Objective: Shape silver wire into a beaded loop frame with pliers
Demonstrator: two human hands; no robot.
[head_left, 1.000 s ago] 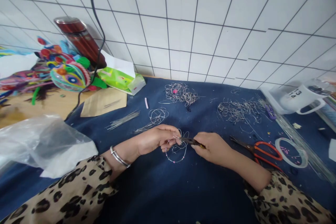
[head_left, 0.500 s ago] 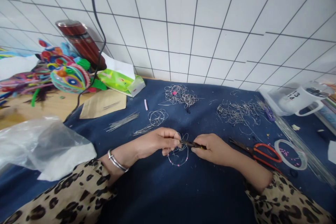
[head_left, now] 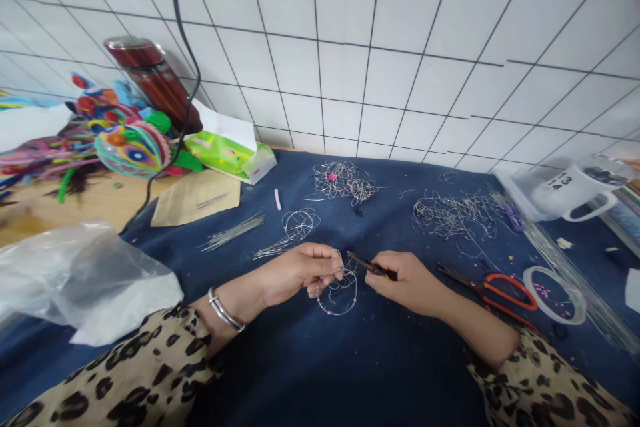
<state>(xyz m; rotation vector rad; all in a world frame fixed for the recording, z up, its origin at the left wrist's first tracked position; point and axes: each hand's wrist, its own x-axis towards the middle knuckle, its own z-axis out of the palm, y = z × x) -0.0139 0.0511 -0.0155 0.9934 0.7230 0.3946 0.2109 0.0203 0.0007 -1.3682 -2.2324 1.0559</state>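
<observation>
Beaded wire loop (head_left: 329, 312), over blue cloth (head_left: 320, 373): pinched at its edge by left hand (head_left: 313, 268), seemingly to leave the beaded curve exposed. Pliers (head_left: 364, 262): right hand (head_left: 409, 282) wrapped around handles, tip angled toward loop, presumably for ready reach.

Tan sleeves (head_left: 125, 367), blk leopard spots; slvr bangle (head_left: 225, 313).

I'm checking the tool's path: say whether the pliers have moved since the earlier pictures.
Yes: the pliers have tilted, their tip now nearer the tiled wall, away from the left hand.
</observation>
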